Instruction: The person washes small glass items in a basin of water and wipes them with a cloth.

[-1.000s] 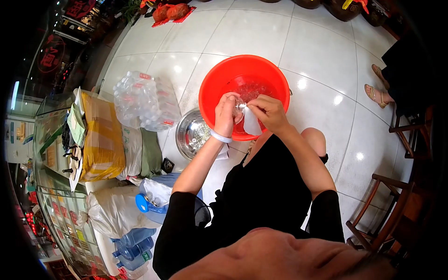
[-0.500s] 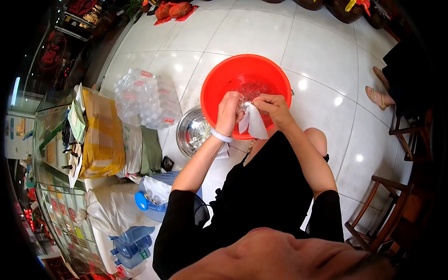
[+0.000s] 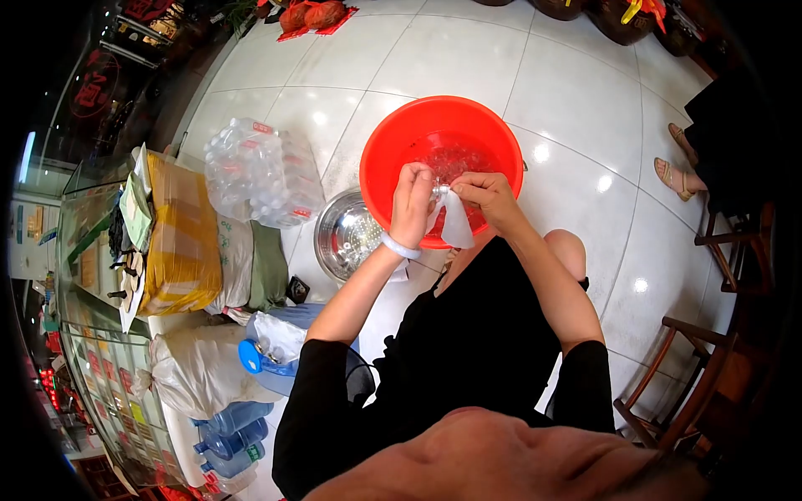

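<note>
Over a red plastic basin (image 3: 393, 138) on the floor, my two hands are close together. The basin holds water and several small clear pieces, perhaps glassware. My left hand (image 3: 412, 204), a pale bangle on its wrist, is closed around a small clear object (image 3: 439, 190), mostly covered by my fingers. With thumb and fingers, my right hand (image 3: 487, 199) pinches a thin white cloth (image 3: 456, 224) against that object. The cloth's loose end hangs down past the basin's near rim. Beside my left forearm, partly under the basin's edge, stands a shiny metal bowl (image 3: 334, 230) with small clear pieces inside.
Left of the basins are shrink-wrapped bottles (image 3: 259, 171), a taped carton (image 3: 180, 238), white sacks (image 3: 200, 367) and a large blue water jug (image 3: 292, 346). Wooden chairs (image 3: 677, 376) and another person's sandalled feet (image 3: 672, 175) are on the right. Dark jars (image 3: 618, 18) line the back.
The white cloth's hanging end has swung and narrowed, and my fingers have shifted slightly around the clear object. Both hands stay over the red basin.
</note>
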{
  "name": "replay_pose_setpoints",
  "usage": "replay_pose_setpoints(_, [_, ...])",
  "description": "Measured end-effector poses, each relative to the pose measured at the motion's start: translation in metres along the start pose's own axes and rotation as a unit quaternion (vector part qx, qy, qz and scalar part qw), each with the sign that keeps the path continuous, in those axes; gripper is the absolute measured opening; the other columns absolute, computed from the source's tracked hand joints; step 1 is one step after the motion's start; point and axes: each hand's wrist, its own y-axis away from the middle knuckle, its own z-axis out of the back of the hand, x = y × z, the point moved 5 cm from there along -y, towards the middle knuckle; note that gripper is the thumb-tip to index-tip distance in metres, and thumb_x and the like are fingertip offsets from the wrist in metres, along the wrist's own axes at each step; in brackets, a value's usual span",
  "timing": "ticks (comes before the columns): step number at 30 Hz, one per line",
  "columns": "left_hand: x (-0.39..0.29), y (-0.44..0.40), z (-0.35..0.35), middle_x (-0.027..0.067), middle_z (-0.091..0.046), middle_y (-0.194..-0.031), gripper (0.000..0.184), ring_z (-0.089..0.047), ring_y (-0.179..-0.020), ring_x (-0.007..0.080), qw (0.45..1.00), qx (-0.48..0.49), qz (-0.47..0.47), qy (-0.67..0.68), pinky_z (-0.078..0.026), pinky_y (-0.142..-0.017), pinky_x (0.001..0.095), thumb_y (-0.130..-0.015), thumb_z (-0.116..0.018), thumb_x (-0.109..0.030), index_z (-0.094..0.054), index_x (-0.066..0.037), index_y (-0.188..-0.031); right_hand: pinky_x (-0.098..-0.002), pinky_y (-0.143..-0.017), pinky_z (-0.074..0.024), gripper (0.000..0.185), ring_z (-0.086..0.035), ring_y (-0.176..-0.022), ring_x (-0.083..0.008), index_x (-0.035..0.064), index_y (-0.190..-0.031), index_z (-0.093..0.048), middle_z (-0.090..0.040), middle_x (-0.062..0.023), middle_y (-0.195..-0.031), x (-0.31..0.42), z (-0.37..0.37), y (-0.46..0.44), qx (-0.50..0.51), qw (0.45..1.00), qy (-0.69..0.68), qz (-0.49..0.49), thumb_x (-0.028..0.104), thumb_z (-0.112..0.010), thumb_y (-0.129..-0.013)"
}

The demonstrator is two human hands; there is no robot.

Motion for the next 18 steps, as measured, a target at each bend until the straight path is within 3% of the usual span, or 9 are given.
replay_pose_setpoints(1, [0.001, -0.001, 0.001, -0.0044, -0.041, -0.073, 0.018, -0.038, -0.061, 0.0033, 1.000, 0.000, -0.001, 0.000, -0.032, -0.049, 0.0172, -0.087, -0.042, -0.029, -0.047, -0.013, -0.090, -0.0216, -0.060, -0.0427, 0.013, -0.054, -0.067, -0.0112, -0.0031, -0.083, -0.062, -0.060, -0.0039, -0.076, 0.001, -0.002, 0.001, 0.000, 1.000, 0.001, 0.000, 0.007, -0.056, -0.078])
replay_pose_setpoints(3, [0.005, -0.004, 0.003, -0.0028, -0.045, -0.078, 0.016, -0.041, -0.064, 0.0052, 0.997, 0.045, -0.004, 0.058, -0.034, -0.054, 0.0189, -0.087, -0.043, -0.024, -0.047, -0.012, -0.096, -0.0228, -0.062, -0.0457, 0.017, -0.057, -0.068, -0.0127, -0.0048, -0.087, -0.061, -0.061, -0.0066, -0.078, -0.005, -0.006, 0.004, -0.029, 0.984, -0.154, -0.080, 0.009, -0.056, -0.079])
replay_pose_setpoints(10, [0.014, -0.009, 0.006, 0.0031, -0.054, -0.092, 0.019, -0.050, -0.072, 0.0113, 0.960, 0.102, 0.030, 0.259, -0.038, -0.057, 0.0225, -0.086, -0.044, -0.016, -0.046, -0.008, -0.103, -0.0236, -0.062, -0.0463, 0.017, -0.057, -0.069, -0.0127, -0.0050, -0.088, -0.061, -0.061, -0.0075, -0.081, -0.011, -0.002, -0.001, -0.023, 0.985, -0.148, -0.088, 0.009, -0.057, -0.079])
replay_pose_setpoints(11, [0.017, -0.010, 0.007, 0.0034, -0.054, -0.091, 0.020, -0.050, -0.072, 0.0116, 0.954, 0.101, 0.043, 0.277, -0.038, -0.057, 0.0226, -0.086, -0.044, -0.017, -0.046, -0.008, -0.104, -0.0240, -0.060, -0.0451, 0.016, -0.056, -0.067, -0.0127, -0.0037, -0.087, -0.061, -0.060, -0.0068, -0.078, -0.001, 0.001, -0.003, -0.027, 0.999, -0.006, 0.037, 0.009, -0.056, -0.079])
replay_pose_setpoints(12, [0.020, -0.011, 0.008, 0.0037, -0.054, -0.091, 0.020, -0.050, -0.072, 0.0119, 0.948, 0.100, 0.057, 0.296, -0.038, -0.057, 0.0227, -0.086, -0.044, -0.017, -0.046, -0.008, -0.104, -0.0243, -0.058, -0.0439, 0.015, -0.055, -0.065, -0.0127, -0.0025, -0.085, -0.061, -0.059, -0.0062, -0.076, 0.009, -0.001, -0.001, -0.031, 0.977, 0.135, 0.161, 0.010, -0.056, -0.079])
replay_pose_setpoints(18, [0.021, -0.010, 0.007, 0.0035, -0.054, -0.085, 0.020, -0.049, -0.069, 0.0114, 0.964, 0.033, 0.065, 0.258, -0.037, -0.054, 0.0210, -0.087, -0.045, -0.019, -0.049, -0.006, -0.101, -0.0270, -0.056, -0.0399, 0.009, -0.051, -0.059, -0.0166, 0.0004, -0.079, -0.060, -0.051, -0.0073, -0.066, 0.028, -0.012, 0.009, -0.069, 0.918, 0.328, 0.212, 0.009, -0.057, -0.076])
